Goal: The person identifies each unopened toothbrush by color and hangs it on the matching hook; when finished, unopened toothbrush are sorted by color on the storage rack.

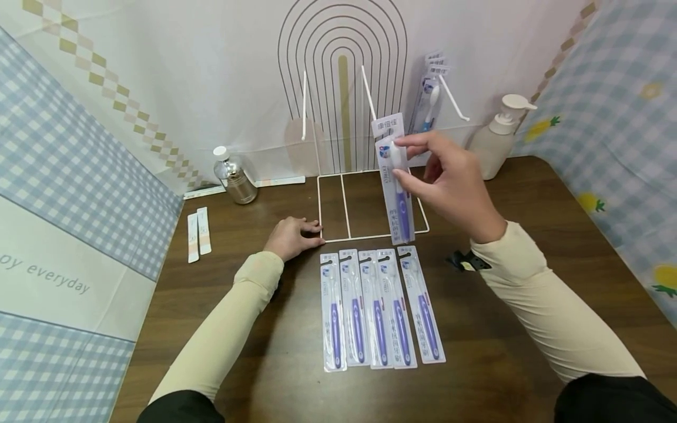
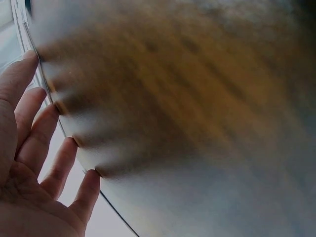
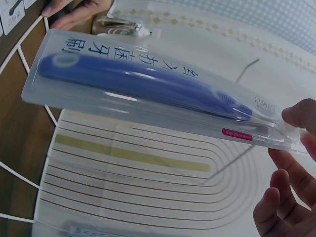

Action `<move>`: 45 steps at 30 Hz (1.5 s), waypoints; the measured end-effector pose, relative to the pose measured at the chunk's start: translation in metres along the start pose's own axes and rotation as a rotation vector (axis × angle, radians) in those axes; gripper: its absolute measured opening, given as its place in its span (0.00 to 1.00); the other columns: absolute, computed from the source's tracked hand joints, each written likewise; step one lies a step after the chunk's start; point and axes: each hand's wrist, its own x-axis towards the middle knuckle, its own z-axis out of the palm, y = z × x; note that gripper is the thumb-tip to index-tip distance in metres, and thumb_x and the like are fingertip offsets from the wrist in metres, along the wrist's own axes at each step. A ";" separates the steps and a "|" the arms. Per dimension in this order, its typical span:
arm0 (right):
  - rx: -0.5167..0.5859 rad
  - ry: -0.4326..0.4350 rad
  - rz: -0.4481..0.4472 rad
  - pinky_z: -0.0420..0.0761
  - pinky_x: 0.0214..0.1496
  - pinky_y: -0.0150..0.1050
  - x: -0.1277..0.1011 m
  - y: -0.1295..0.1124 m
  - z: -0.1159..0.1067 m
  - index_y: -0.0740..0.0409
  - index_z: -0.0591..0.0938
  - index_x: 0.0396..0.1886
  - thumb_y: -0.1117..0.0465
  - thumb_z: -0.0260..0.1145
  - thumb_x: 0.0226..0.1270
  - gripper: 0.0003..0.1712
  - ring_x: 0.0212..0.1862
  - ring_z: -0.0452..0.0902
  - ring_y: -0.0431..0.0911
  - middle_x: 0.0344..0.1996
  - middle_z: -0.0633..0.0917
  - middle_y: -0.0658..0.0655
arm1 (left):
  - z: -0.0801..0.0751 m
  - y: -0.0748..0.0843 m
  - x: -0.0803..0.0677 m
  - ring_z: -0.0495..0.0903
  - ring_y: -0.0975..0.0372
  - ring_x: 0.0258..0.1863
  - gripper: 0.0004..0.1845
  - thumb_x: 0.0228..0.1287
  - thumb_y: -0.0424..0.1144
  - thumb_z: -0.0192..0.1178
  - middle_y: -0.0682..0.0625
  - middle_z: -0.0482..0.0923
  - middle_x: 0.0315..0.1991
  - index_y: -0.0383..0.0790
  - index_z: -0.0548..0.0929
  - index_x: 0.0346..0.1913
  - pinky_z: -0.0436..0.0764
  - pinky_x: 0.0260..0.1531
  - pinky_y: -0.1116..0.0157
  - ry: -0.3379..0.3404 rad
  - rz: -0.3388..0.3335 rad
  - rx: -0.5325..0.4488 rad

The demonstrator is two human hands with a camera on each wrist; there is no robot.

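My right hand [image 1: 452,182] pinches a packaged toothbrush [image 1: 403,214] near its upper end, thumb on one edge and fingers on the other. Its purple handle points down, and the top of the card overlaps the middle prong [image 1: 367,91] of a white wire rack [image 1: 365,238]. In the right wrist view the toothbrush pack [image 3: 143,89] stretches across, with blue lettering along its edge. My left hand [image 1: 290,238] rests on the table by the rack's front left corner, fingertips touching down. Several matching toothbrush packs [image 1: 378,311] lie in a row before the rack.
More toothbrush packs [image 1: 427,103] hang on the right prong [image 1: 452,97]. A pump bottle [image 1: 492,144] stands at the back right, a silvery bottle [image 1: 235,179] at the back left. Thin paper strips [image 1: 198,235] lie at left. A patterned cloth [image 1: 222,64] backs the table.
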 end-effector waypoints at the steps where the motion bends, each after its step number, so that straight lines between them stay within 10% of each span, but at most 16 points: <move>1: -0.001 0.004 0.009 0.69 0.27 0.28 0.001 0.002 0.003 0.57 0.85 0.61 0.67 0.80 0.62 0.26 0.22 0.69 0.40 0.41 0.87 0.57 | 0.000 0.000 0.000 0.75 0.49 0.72 0.21 0.63 0.49 0.77 0.54 0.84 0.62 0.50 0.91 0.57 0.71 0.73 0.53 0.001 0.001 0.000; 27: 0.059 0.084 0.349 0.73 0.29 0.32 0.086 0.085 0.081 0.57 0.83 0.62 0.63 0.77 0.68 0.24 0.24 0.73 0.45 0.47 0.91 0.58 | 0.004 0.001 -0.001 0.75 0.51 0.72 0.20 0.62 0.50 0.78 0.56 0.84 0.61 0.51 0.92 0.56 0.71 0.73 0.54 0.002 0.002 0.007; 45: 0.001 0.048 0.380 0.73 0.29 0.32 0.090 0.089 0.068 0.49 0.81 0.67 0.62 0.78 0.66 0.30 0.24 0.73 0.40 0.54 0.90 0.56 | 0.000 -0.002 0.003 0.73 0.53 0.73 0.21 0.62 0.51 0.78 0.57 0.83 0.62 0.51 0.91 0.57 0.70 0.74 0.55 -0.006 -0.006 0.014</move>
